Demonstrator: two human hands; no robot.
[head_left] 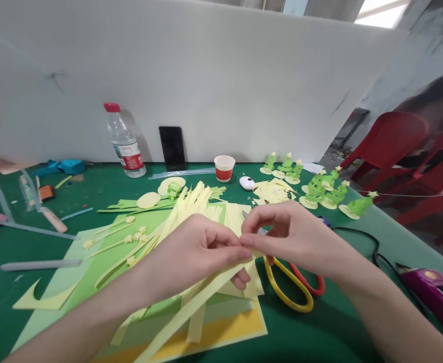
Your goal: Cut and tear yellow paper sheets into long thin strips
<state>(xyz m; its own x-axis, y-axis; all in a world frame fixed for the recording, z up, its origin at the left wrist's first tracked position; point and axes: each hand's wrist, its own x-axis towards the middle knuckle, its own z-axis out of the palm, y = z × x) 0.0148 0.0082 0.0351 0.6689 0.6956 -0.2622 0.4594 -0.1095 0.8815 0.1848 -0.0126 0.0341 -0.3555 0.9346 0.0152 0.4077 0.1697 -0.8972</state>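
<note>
In the head view, the left hand (193,254) and the right hand (285,234) meet at the centre, and both pinch one end of a long pale yellow paper strip (191,310). The strip is flat and narrow and runs down toward 7 o'clock over the green sheets (93,262). Scissors with yellow and red handles (293,290) lie at 4 o'clock of the hands, on the green table (320,333).

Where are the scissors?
In the head view, the scissors lie on the green table, under the right hand, beside the yellow paper strips.
</note>
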